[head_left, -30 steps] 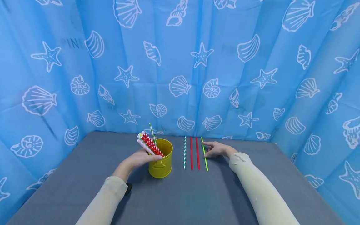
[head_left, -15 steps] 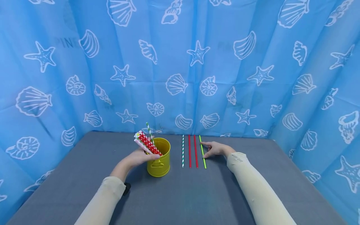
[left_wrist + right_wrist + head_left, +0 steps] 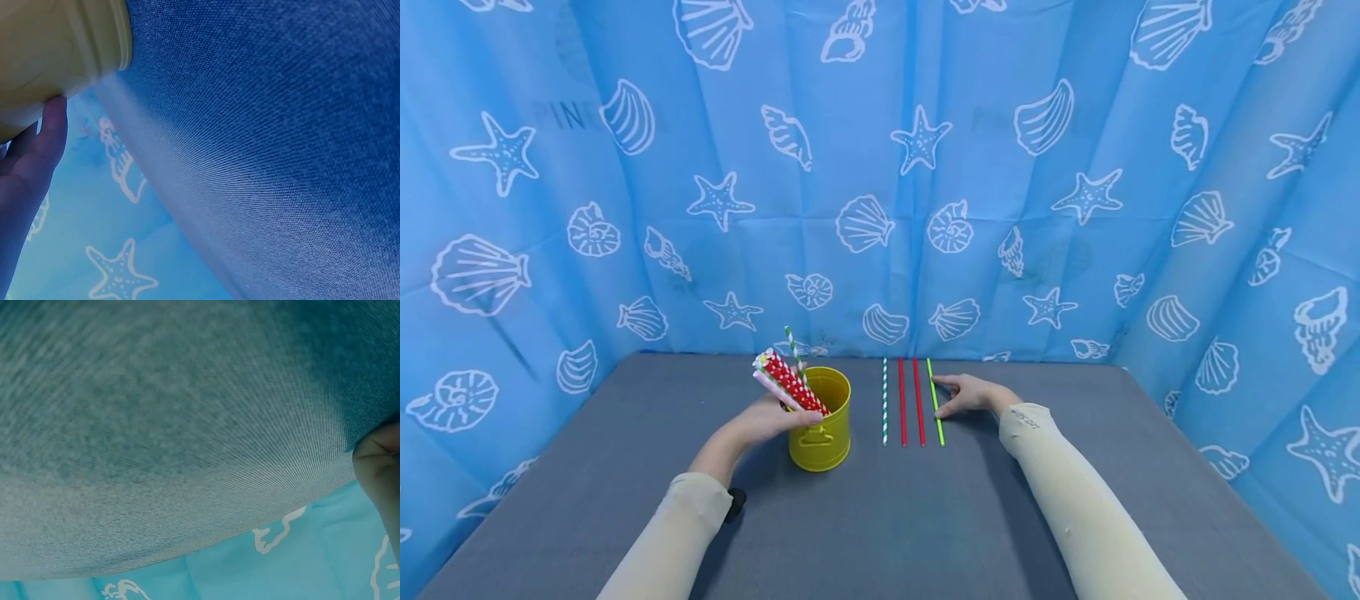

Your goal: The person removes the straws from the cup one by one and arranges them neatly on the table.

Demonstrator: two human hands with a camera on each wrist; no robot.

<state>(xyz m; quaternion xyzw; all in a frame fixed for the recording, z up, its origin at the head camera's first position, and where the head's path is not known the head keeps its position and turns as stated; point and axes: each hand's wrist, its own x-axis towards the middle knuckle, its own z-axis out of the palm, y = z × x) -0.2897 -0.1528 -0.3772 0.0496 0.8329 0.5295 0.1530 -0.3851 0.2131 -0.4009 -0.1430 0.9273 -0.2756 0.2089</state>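
In the head view my left hand (image 3: 767, 423) grips the side of a yellow bucket (image 3: 820, 454), the thumb lying across its near side below the rim. In the left wrist view, fingers (image 3: 53, 134) press the bucket wall (image 3: 56, 44). Red-and-white dotted paper straws (image 3: 796, 387), pale ones and a green-striped straw (image 3: 792, 346) lean out of the bucket. My right hand (image 3: 973, 395) touches a lime-green straw (image 3: 939, 429) with index finger and thumb, set apart along its length. The right wrist view shows part of that hand (image 3: 378, 465); the straw is out of it.
Left of the lime straw, two red straws (image 3: 902, 408) and a green-and-white striped straw (image 3: 885, 408) lie roughly parallel on the grey tabletop (image 3: 880, 533). A blue shell-patterned curtain (image 3: 820, 167) hangs behind the table.
The head view has shifted slightly, moving everything a little left in it. Both hands keep their places at the bucket and the lime straw.
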